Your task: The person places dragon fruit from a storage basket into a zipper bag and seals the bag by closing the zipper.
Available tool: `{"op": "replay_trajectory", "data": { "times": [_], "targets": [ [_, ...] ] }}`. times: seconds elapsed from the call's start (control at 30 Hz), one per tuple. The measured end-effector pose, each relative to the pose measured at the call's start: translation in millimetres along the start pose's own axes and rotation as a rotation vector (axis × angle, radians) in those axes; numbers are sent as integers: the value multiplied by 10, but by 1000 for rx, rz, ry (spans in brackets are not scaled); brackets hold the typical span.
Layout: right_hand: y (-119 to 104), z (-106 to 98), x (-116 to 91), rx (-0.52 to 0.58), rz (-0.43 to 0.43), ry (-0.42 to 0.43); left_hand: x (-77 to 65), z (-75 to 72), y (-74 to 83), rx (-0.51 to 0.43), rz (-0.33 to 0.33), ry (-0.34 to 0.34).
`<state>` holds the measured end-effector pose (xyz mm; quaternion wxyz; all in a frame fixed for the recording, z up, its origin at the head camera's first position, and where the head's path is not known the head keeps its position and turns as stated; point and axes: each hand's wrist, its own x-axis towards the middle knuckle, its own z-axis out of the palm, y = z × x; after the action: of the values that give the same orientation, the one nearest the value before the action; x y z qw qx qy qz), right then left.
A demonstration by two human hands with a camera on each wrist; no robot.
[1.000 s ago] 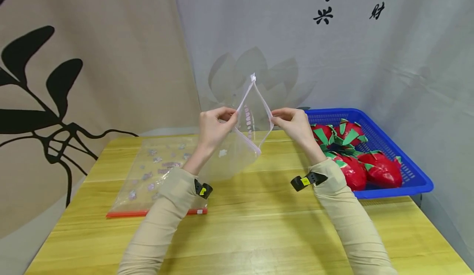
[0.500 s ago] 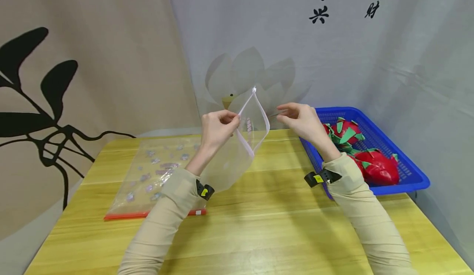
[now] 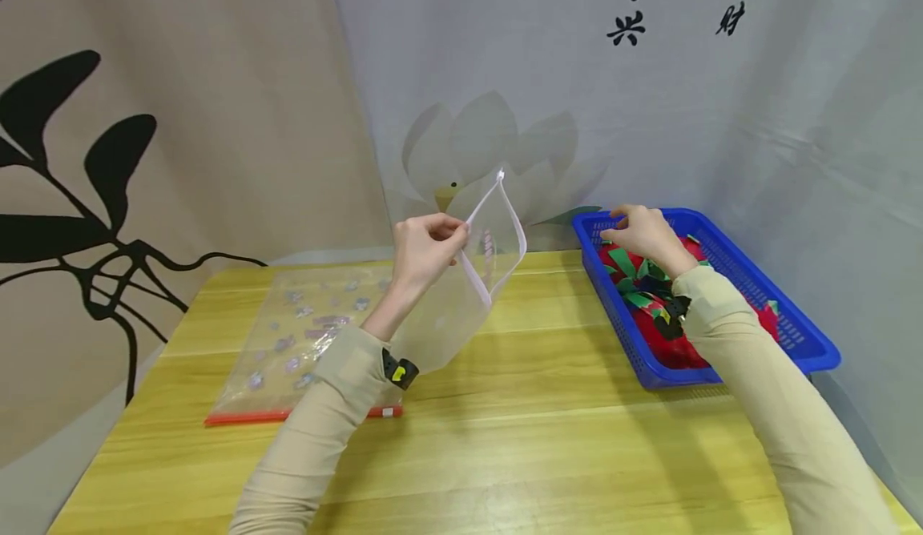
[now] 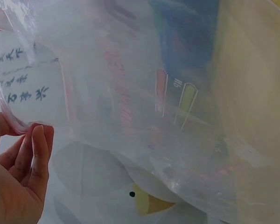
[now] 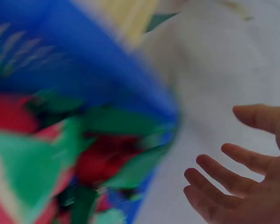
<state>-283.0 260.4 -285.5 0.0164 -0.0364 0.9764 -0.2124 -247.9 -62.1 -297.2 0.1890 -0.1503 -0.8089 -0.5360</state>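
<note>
Red fruits: below the fingers of the nearer right hand; long axes unclear
Right fingers: spread, empty
Left hand: fingers pinch clear bag

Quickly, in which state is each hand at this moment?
Left hand: closed, pinching the edge of the clear bag.
Right hand: open, holding nothing, near the blue basket.

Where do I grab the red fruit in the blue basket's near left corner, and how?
Probably from above: the blue basket has walls around it but an open top. Hold the red fruit round its rounded body, not by its green flaps, which stick out and look bendy.
</note>
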Motion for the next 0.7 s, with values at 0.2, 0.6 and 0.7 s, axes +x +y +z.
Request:
{"op": "replay_trajectory", "data": {
  "times": [0.2,0.6,0.7],
  "targets": [
    [347,224,216,-176,72,-130,-5,1,-8,-5,-13,-5],
    [494,452,289,-241,155,-236,-15,-13,7,-19,10,6],
    [494,470,307,-253,128,-191,-16,-33,19,-19,12,13]
  ]
}}
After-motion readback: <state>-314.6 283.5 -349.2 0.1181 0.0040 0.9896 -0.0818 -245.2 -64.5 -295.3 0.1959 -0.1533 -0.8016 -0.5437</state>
